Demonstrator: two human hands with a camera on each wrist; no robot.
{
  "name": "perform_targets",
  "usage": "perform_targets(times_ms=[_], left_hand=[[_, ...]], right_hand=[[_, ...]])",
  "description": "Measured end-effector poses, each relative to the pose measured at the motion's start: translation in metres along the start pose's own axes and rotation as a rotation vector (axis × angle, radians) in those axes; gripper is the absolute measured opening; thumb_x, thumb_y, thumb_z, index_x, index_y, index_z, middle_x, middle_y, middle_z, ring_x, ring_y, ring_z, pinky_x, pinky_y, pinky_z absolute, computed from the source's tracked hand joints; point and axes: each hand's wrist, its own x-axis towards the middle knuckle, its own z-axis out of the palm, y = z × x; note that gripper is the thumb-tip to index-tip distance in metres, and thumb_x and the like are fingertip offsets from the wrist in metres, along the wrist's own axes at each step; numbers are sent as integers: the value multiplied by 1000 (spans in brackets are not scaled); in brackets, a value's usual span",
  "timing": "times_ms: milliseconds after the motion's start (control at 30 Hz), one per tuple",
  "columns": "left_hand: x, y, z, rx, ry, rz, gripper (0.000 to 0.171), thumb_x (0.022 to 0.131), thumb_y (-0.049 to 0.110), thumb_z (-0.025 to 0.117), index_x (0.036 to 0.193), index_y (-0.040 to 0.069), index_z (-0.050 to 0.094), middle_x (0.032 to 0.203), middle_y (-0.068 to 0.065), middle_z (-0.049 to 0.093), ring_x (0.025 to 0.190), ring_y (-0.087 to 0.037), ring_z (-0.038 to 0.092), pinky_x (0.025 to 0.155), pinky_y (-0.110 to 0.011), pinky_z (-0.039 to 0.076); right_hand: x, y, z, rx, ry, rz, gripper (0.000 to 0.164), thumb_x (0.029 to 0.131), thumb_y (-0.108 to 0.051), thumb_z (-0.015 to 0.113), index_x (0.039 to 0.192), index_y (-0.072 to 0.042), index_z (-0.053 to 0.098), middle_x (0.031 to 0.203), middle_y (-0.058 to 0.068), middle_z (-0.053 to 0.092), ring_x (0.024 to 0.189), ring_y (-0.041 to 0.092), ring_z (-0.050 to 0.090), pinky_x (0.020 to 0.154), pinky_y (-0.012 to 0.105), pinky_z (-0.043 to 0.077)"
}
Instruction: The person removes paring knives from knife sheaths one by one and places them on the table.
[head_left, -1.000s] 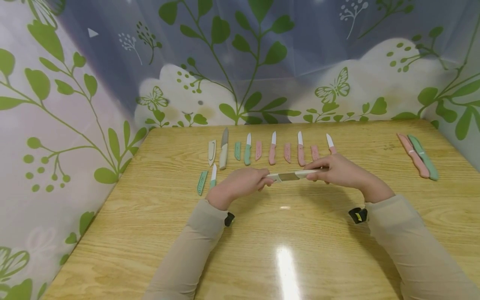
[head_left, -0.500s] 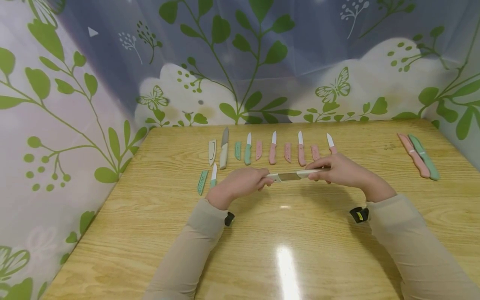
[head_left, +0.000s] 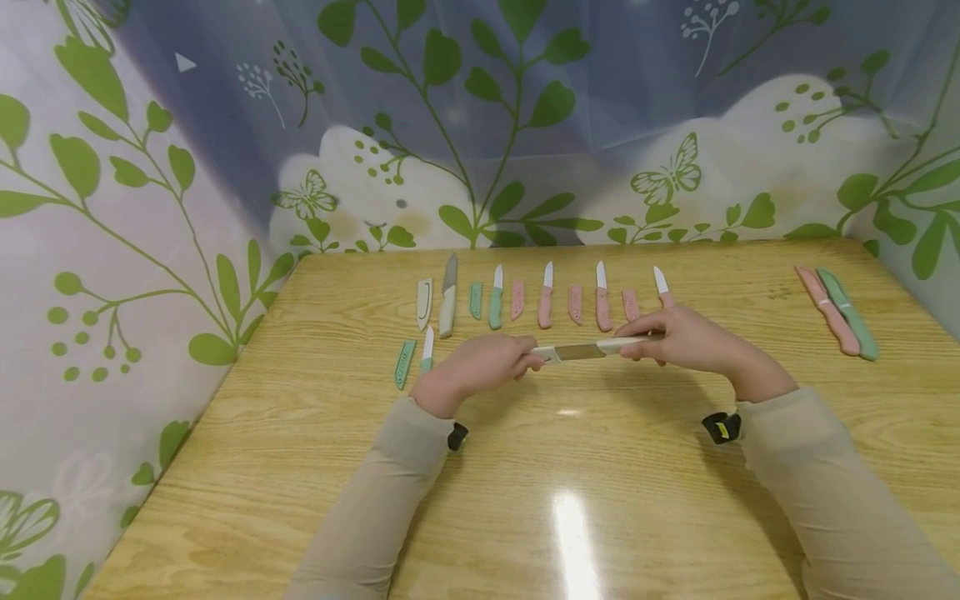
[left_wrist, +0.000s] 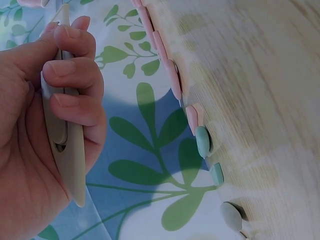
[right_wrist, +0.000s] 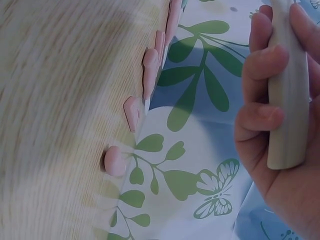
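Note:
My left hand (head_left: 483, 368) grips a cream knife sheath (left_wrist: 75, 155) with its fingers curled round it. My right hand (head_left: 686, 343) holds the cream handle (right_wrist: 290, 115) of a knife. Between the hands, above the table, part of the knife's blade (head_left: 581, 352) shows, looking brownish; its tip end is hidden in the sheath. Close to the left wrist lie a green-handled knife (head_left: 427, 346), its handle partly covered by the arm, and a green sheath (head_left: 405, 365). A pink knife (head_left: 662, 287) behind the right hand is partly hidden.
Along the back of the wooden table (head_left: 570, 450) runs a row: a cream sheath (head_left: 424, 305), a cream knife (head_left: 447, 308), a green sheath (head_left: 476, 301), a green knife (head_left: 496, 308), then pink sheaths and knives with bare blades. Pink (head_left: 825, 310) and green (head_left: 851, 321) pieces lie at the right.
My right hand has shifted slightly right with the knife, and a little more blade shows outside the sheath. The left hand has stayed nearly still.

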Motion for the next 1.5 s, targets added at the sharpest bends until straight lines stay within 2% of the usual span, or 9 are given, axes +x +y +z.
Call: perform_targets(times_ms=[400, 633, 900, 1167, 1500], left_hand=[[0, 2, -1, 10, -12, -6, 26, 106, 19, 39, 83, 11, 50, 82, -2, 62, 67, -11, 48, 62, -24, 36], [-1, 0, 0, 13, -15, -14, 26, 106, 15, 37, 84, 12, 50, 87, -3, 64, 71, -11, 53, 64, -25, 37], [-1, -2, 1, 30, 4, 6, 26, 106, 16, 39, 82, 12, 49, 81, -2, 62, 67, -11, 51, 61, -24, 36], [-1, -3, 1, 34, 6, 23, 26, 106, 14, 39, 81, 11, 47, 84, -3, 64, 67, -11, 52, 61, -24, 35], [-1, -3, 0, 38, 0, 10, 26, 106, 15, 39, 82, 11, 49, 82, -2, 63, 67, -11, 52, 61, -24, 36]], right_hand=[[-2, 0, -1, -1, 4, 8, 39, 94, -29, 64, 124, -4, 64, 96, 11, 68, 65, 16, 48, 61, 31, 42], [-2, 1, -1, -2, 4, 19, 38, 94, -29, 65, 124, -6, 65, 93, 8, 68, 65, 17, 49, 61, 32, 43], [-2, 2, -3, -2, 8, 13, 36, 94, -28, 65, 123, -6, 66, 93, 9, 67, 64, 17, 49, 60, 31, 43], [-2, 3, -3, -4, 3, 7, 37, 94, -27, 65, 123, -5, 65, 91, 8, 66, 65, 19, 50, 60, 31, 42], [-4, 2, -5, 7, -1, 17, 38, 94, -24, 64, 125, -2, 63, 91, 10, 66, 63, 22, 50, 58, 31, 41]])
